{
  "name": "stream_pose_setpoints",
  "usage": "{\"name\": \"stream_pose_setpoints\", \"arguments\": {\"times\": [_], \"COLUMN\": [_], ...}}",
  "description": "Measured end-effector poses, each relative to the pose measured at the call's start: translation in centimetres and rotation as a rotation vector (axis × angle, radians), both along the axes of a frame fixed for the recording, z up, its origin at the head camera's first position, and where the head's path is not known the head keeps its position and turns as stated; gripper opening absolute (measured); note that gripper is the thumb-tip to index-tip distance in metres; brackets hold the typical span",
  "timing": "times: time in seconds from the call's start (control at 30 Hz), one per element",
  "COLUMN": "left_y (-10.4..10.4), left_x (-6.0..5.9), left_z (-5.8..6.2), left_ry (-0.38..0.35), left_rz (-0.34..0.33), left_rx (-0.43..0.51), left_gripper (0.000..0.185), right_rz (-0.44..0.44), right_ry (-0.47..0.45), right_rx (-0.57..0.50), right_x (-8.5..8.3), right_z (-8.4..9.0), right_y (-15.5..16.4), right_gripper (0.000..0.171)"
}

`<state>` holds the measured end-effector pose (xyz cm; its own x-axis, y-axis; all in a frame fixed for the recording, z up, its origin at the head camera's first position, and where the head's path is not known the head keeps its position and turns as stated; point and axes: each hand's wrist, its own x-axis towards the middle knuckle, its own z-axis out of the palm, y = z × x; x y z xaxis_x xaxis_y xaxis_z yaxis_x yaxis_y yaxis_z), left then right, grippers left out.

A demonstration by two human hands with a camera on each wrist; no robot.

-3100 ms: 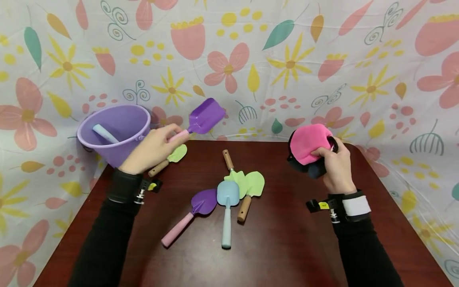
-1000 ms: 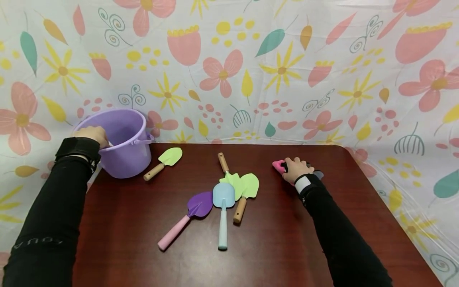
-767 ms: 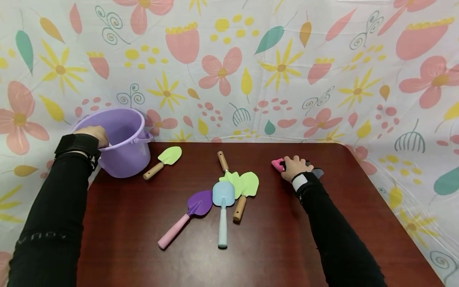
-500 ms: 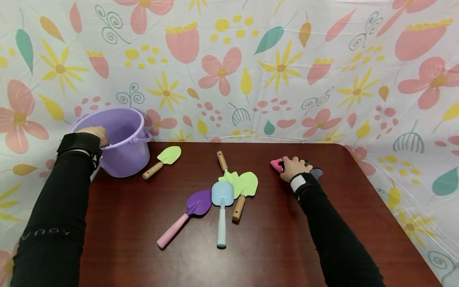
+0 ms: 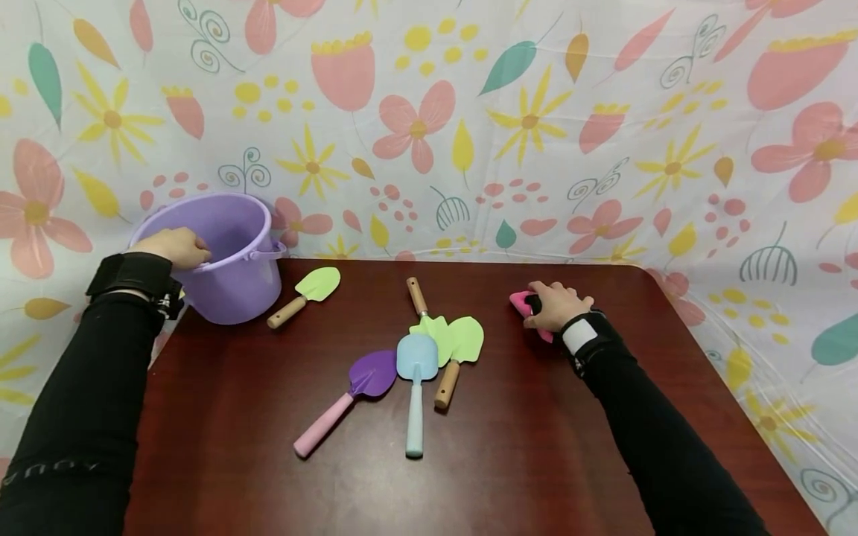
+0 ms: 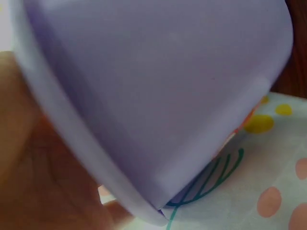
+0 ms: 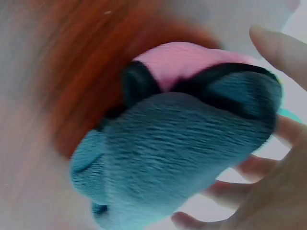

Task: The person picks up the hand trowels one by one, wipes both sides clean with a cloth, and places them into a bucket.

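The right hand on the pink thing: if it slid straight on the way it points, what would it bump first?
The right hand points left and toward the back wall, resting on the pink cloth item. Beyond it, bare table shows, then probably the flowered backdrop; depth is unclear.

Left hand [image 5: 176, 246] curled over the rim of the purple bucket [image 5: 231, 279] at middle left. Right hand [image 5: 558, 306] resting on a pink glove [image 5: 519, 304], right of centre on the table [image 5: 536, 447]. Green trowel [image 5: 304, 295] lying just beside the bucket. Mid-frame, a cluster: purple spade [image 5: 348, 402], blue spade [image 5: 415, 387], two green trowels [image 5: 439, 327] [image 5: 461, 353] overlapping. Floral sheet [image 5: 429, 112] filling the top.
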<state>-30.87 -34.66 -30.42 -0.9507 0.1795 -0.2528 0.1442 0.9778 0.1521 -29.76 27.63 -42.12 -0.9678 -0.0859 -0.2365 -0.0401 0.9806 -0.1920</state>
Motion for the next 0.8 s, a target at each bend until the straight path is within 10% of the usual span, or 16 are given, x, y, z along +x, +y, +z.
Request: {"name": "stream_pose_setpoints", "arguments": {"times": [0.37,0.6,0.8], "left_y": [1.8,4.7,6.5], "left_x": [3.4,7.8,11.3], "left_z": [0.1,0.2,-0.9], "left_ry": [0.239,0.521,0.614], "left_rz": [0.036,0.039,0.018], "left_rx": [0.159,0.269,0.312], "left_gripper": [0.043,0.035,0.028], "right_rz": [0.045,0.040,0.033], "right_ry": [0.028,0.067,0.100], "right_rx": [-0.064,-0.145,-0.187], "right_x": [1.9,3.3,4.5], "right_z": [1.8,1.8,2.0], "right_y": [0.8,2.3,3.4], "right_gripper": [0.080,0.077,0.077]}}
